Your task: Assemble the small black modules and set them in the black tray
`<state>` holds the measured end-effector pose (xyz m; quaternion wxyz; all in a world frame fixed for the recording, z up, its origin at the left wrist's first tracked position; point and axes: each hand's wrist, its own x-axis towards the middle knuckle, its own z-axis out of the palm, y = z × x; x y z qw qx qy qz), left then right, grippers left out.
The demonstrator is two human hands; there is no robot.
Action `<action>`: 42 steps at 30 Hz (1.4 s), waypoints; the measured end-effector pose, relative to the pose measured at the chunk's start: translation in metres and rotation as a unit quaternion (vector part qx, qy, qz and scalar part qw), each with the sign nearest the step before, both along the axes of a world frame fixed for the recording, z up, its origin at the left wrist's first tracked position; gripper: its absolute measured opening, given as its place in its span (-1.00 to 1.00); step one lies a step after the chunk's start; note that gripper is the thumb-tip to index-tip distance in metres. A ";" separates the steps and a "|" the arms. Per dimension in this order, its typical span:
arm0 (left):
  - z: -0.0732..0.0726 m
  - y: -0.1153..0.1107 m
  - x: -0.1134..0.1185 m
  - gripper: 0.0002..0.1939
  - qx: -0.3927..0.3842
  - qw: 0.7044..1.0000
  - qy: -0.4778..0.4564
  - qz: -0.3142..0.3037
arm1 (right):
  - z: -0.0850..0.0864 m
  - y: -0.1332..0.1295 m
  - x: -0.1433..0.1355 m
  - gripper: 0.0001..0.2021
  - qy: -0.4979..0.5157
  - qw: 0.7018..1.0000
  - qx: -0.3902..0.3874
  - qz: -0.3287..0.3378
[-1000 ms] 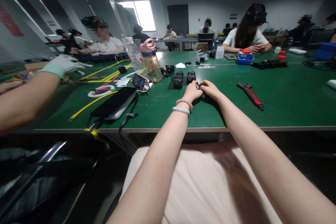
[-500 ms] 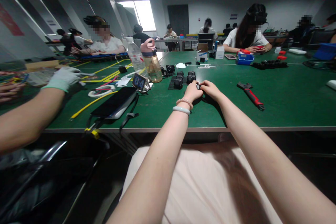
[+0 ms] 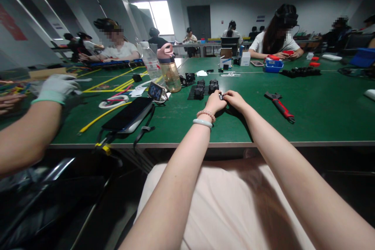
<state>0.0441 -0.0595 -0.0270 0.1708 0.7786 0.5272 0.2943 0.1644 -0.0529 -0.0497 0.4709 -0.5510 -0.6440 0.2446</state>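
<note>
My left hand (image 3: 216, 102) and my right hand (image 3: 234, 100) meet over the green table, fingers closed around a small dark part (image 3: 221, 97). Most of that part is covered by the fingers, so its kind cannot be made out. A beaded bracelet and a pale bangle circle my left wrist. Just beyond my left hand sits a black ridged assembly (image 3: 199, 91) with several blocky black pieces on it. To the right of my right hand lies an adjustable wrench (image 3: 281, 108) with a red and black handle.
At left lie a black power bank or phone (image 3: 129, 115) with cables, a small display (image 3: 155, 91) and a yellow tube (image 3: 102, 117). A tan bottle (image 3: 170, 74) stands behind them. A co-worker's gloved hand (image 3: 55, 88) is at far left; a blue bin (image 3: 274, 65) stands farther back.
The co-worker's gloved hand at left has shifted a little to the left. My own hands stay in the same place with the small part.
</note>
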 end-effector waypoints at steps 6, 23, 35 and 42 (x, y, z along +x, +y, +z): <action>0.003 -0.004 0.001 -0.46 -0.006 1.000 0.010 0.004 | -0.001 0.002 0.000 -0.77 -0.006 1.000 0.001 -0.004; 0.001 0.001 0.000 -0.44 -0.013 1.000 0.006 0.003 | 0.005 -0.003 -0.001 -0.75 -0.026 0.999 -0.014 -0.013; -0.006 0.008 0.000 -0.48 0.020 1.000 0.001 -0.012 | 0.009 -0.008 -0.001 -0.67 -0.056 0.998 -0.029 -0.022; -0.007 0.010 -0.001 -0.47 0.016 1.000 -0.001 -0.013 | 0.008 -0.007 -0.001 -0.66 -0.058 0.998 -0.028 -0.020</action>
